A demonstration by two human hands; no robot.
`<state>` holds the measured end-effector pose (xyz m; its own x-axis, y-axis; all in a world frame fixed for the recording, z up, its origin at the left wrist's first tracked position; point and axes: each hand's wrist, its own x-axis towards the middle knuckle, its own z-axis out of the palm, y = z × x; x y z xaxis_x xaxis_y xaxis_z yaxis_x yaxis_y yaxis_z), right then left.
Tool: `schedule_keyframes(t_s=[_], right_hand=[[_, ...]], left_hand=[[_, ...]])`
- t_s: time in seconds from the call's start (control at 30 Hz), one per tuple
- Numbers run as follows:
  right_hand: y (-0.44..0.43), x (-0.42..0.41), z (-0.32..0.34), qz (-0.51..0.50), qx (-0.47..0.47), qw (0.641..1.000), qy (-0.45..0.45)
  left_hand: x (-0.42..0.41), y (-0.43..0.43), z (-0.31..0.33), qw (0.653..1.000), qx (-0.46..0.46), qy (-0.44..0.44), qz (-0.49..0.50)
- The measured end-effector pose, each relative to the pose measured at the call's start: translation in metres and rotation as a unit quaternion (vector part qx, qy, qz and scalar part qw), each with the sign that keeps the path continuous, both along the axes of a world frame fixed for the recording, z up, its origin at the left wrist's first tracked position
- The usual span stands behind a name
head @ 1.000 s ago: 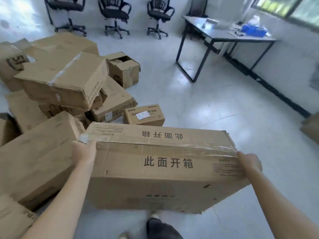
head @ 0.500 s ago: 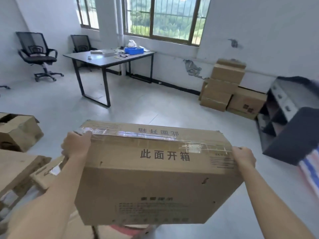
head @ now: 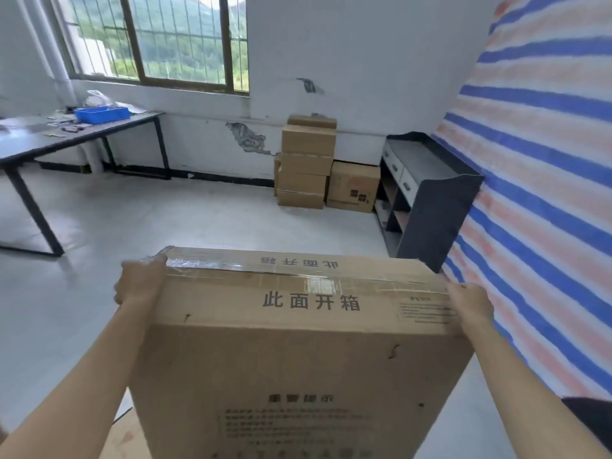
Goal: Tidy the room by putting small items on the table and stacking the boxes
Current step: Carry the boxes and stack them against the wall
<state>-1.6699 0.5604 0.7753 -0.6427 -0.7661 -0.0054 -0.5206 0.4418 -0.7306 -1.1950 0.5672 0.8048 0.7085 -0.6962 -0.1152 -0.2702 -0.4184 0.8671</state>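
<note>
Cartons first: one large carton (head: 298, 342) in hand, two hands on it, and one stack of what looks like five smaller boxes (head: 306, 160) against the far wall (head: 364, 61), with a single box (head: 354, 187) just beside the stack on its right. One dark table (head: 66, 137) at left under the window (head: 159, 38), bearing one blue tray (head: 101, 114) and some small items too blurred to name. One dark cabinet (head: 430, 193) next to the striped tarp (head: 546, 160) on the right.

Held up off the floor (head: 198, 220), close in front of the person and well apart from the stack. Long axis lying left to right across the view, end to end between the hands. Taped narrow face turned upward, broad printed face toward the body and sloping down and inward. Far edge pointed at the wall with the stack.

Grip at both upper ends — left hand (head: 140, 283) clamped on the top left corner beside the tape, fingers wrapped past the edge and mostly hidden; right hand (head: 472, 306) grasping the right end, fingers bent round the edge, tips largely out of sight. Carton squarely between the two palms.
</note>
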Motion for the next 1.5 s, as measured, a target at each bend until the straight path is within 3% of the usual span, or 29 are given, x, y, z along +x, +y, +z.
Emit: schedule_keyframes(t_s=[0.33,0.6,0.9,1.23,1.33,1.5], right_hand=[[-0.060,-0.081,-0.032,-0.071,0.045,0.995,-0.048],[-0.201,-0.114,-0.025,-0.091,0.077,0.989,-0.087],[-0.311,-0.188,-0.029,-0.119,0.058,0.986,-0.096],[-0.511,-0.263,-0.048,-0.053,0.058,0.992,-0.095],[-0.572,-0.266,-0.051,-0.029,0.097,0.994,-0.050],[-0.662,-0.245,-0.067,0.043,0.130,0.988,-0.077]], left_hand=[[-0.074,-0.140,-0.032,0.994,0.040,-0.026,-0.093],[-0.112,-0.283,-0.063,0.991,0.102,0.017,-0.080],[-0.195,-0.422,-0.050,0.993,0.060,0.027,-0.099],[-0.260,-0.566,-0.031,0.999,0.026,0.008,-0.029],[-0.267,-0.595,-0.015,0.999,0.039,-0.009,0.004],[-0.245,-0.617,-0.030,0.993,0.063,0.014,0.100]])
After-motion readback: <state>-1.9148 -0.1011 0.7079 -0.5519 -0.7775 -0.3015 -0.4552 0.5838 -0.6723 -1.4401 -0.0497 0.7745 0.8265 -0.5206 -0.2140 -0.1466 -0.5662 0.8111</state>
